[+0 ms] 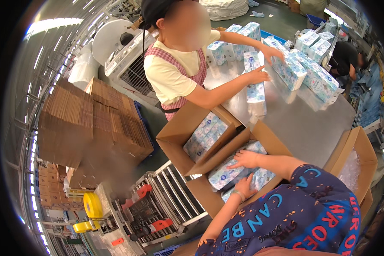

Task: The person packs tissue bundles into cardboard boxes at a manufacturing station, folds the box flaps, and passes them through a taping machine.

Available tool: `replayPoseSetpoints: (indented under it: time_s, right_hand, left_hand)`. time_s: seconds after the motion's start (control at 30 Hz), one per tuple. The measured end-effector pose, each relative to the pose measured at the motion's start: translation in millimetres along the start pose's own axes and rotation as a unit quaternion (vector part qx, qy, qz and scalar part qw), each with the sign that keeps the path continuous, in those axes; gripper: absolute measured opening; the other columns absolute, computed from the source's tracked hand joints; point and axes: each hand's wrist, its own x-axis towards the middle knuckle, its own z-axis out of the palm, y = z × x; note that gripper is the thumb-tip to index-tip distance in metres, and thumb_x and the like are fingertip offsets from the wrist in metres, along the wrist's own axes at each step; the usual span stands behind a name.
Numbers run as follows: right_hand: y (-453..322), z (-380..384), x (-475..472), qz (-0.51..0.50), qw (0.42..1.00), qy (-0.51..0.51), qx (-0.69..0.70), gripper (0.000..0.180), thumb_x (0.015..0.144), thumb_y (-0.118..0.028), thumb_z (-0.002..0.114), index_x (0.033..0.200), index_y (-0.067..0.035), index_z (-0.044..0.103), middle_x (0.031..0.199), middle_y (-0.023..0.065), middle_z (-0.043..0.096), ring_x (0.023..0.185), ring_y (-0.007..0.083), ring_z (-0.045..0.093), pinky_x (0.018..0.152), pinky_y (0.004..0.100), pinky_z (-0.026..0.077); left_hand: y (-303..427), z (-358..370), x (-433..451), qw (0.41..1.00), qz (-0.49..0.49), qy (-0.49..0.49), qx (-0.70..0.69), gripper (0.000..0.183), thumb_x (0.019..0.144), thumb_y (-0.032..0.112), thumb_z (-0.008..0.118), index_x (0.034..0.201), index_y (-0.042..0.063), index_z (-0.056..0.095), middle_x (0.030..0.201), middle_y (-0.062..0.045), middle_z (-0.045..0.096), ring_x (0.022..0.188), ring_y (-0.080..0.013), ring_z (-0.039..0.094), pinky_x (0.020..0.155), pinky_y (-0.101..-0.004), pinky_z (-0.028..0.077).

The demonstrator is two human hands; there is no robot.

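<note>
An open cardboard box [204,188] stands before me with several blue-and-white soft tissue packs inside. My right hand [245,159] lies with spread fingers on top of a tissue pack [225,176]. Nearer my body, my left hand [244,189], with a band at the wrist, rests on another tissue pack [263,179]. Neither hand is visibly closed around a pack; the fingertips' grip on the edges is hard to see. Against this box stands a second cardboard box [169,140], also holding tissue packs [206,136].
A co-worker in a checked apron reaches over wrapped tissue packs [284,64] on a metal table [307,124]. A box with clear plastic [350,169] stands at right. Left are a roller conveyor [176,192], a taping machine [150,208], yellow tape rolls [92,204] and stacked flat cartons [92,121].
</note>
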Motion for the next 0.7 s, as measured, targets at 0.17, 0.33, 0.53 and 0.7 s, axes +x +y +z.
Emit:
replayPoseSetpoints:
  time_s: [0.17, 0.33, 0.53, 0.7]
  right_hand:
    - [-3, 36, 38, 0.081, 0.99, 0.019, -0.112, 0.063, 0.09, -0.019, 0.055, 0.151, -0.028, 0.043, 0.115, 0.0058, 0.059, 0.113, 0.0239, 0.056, 0.099, 0.038, 0.04]
    - [-5, -74, -49, 0.123, 0.962, 0.187, 0.158, 0.024, 0.075, -0.02, 0.07, 0.097, -0.01, 0.07, 0.102, 0.0078, 0.063, 0.105, 0.0247, 0.06, 0.089, 0.0397, 0.045]
    - [20, -122, -296, 0.634, 0.681, 0.363, -0.057, 0.033, 0.073, -0.006, 0.067, 0.106, -0.005, 0.068, 0.109, 0.0147, 0.067, 0.105, 0.0343, 0.061, 0.092, 0.047, 0.046]
    - [-103, 3, -539, 0.981, 0.142, 0.118, -0.062, 0.06, 0.086, -0.042, 0.067, 0.13, -0.002, 0.057, 0.124, 0.0217, 0.061, 0.12, 0.0402, 0.057, 0.103, 0.054, 0.042]
  left_hand:
    - [-57, 5, 23, 0.992, 0.035, -0.054, -0.106, 0.094, 0.083, 0.049, 0.072, 0.156, 0.007, 0.031, 0.15, -0.024, 0.047, 0.132, -0.0445, 0.05, 0.105, -0.0508, 0.045]
    - [-45, -43, 29, 0.984, -0.127, 0.054, 0.114, 0.097, 0.084, 0.055, 0.068, 0.155, 0.001, 0.03, 0.163, -0.022, 0.027, 0.148, -0.0402, 0.028, 0.113, -0.0482, 0.04]
    - [-149, 10, 103, 0.983, -0.153, -0.064, 0.082, 0.12, 0.075, 0.066, 0.072, 0.158, -0.001, 0.018, 0.163, -0.029, 0.02, 0.152, -0.0392, 0.021, 0.122, -0.0434, 0.024]
    - [-100, -19, 150, 0.969, -0.206, -0.133, 0.038, 0.11, 0.075, 0.054, 0.076, 0.156, -0.001, 0.024, 0.16, -0.031, 0.023, 0.145, -0.0457, 0.032, 0.119, -0.0454, 0.031]
